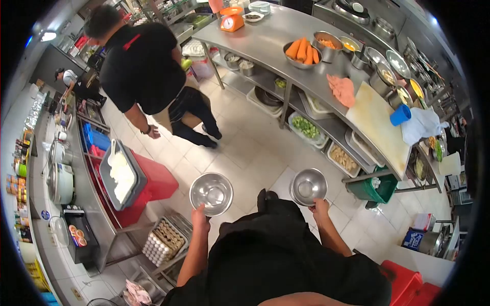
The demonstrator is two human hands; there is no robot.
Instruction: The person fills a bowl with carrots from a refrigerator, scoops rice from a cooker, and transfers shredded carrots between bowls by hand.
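Observation:
My left hand (200,214) grips the near rim of a shiny metal bowl (222,183), its thumb over the edge. In my right hand (320,208) is a second, slightly smaller-looking metal bowl (320,179), held by its lower right rim. Both bowls are held apart above the tiled floor, their open tops facing up, and I see nothing inside them. The fingers under each bowl are hidden.
Ahead on the right runs a steel worktable (278,28) with a bowl of carrots (302,51), an orange scale (232,20) and a cutting board (380,122). A person in black (148,76) stands ahead left, near a red bin (158,176). Egg trays (163,242) sit low left.

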